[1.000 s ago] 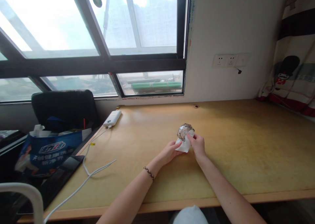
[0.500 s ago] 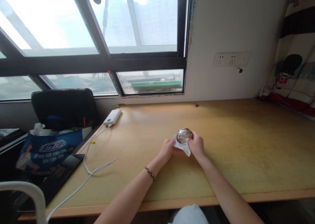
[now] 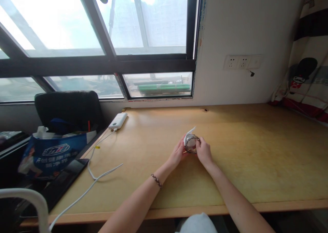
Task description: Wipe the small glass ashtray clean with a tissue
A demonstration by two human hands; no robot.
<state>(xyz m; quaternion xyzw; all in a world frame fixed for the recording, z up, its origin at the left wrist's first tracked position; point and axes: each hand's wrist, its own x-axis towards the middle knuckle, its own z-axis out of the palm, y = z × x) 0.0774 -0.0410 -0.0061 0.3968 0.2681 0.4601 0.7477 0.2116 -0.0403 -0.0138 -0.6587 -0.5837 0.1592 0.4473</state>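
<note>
Glass (image 3: 191,143) just below-right of frame centre, mouth toward camera; left hand (image 3: 177,154) clasps it plus tissue (image 3: 189,133), right hand (image 3: 204,150) grips right rim.

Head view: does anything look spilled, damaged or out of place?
Nothing looks spilled. The wall edge beside the window frame has blotchy, uneven marks, as if poorly finished; a small black piece hangs askew below the sockets; the white cable sprawls loosely over the table.
</note>
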